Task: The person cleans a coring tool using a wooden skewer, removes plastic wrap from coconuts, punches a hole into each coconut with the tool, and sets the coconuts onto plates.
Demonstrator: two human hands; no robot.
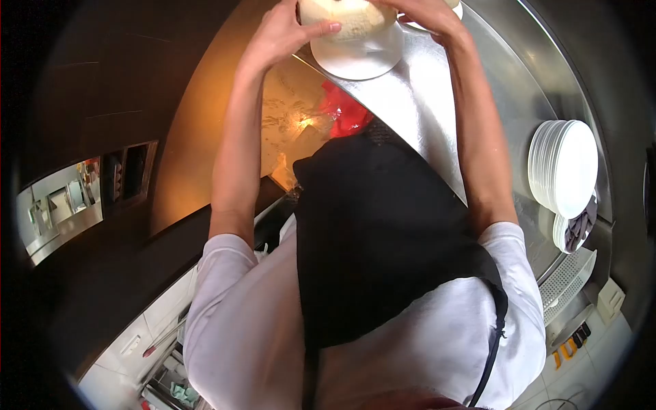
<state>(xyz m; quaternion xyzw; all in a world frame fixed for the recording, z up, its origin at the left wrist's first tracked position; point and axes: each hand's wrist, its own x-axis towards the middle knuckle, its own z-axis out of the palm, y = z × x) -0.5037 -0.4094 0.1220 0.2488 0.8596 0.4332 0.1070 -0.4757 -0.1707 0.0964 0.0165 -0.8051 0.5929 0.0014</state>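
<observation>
At the top edge of the view, my left hand [283, 33] wraps the left side of a pale cream, rounded thing [359, 19] with a rough-looking surface, its thumb pressed on the near face. Over on the right side of that thing is my right hand [434, 17], its fingers curled and reaching to the upper edge. The frame cuts off the top of the thing, and its kind does not show. Directly below it, a round white plate [362, 63] overlaps the edge of the steel counter [430, 89]. Part of another white plate [451, 12] shows behind my right hand.
A stack of white plates [564, 167] stands at the right, with a dark cloth [581, 224] beside it. Red plastic [345, 109] lies by the counter's near edge. A perforated white basket [570, 283] and orange-handled tools [566, 352] are at lower right.
</observation>
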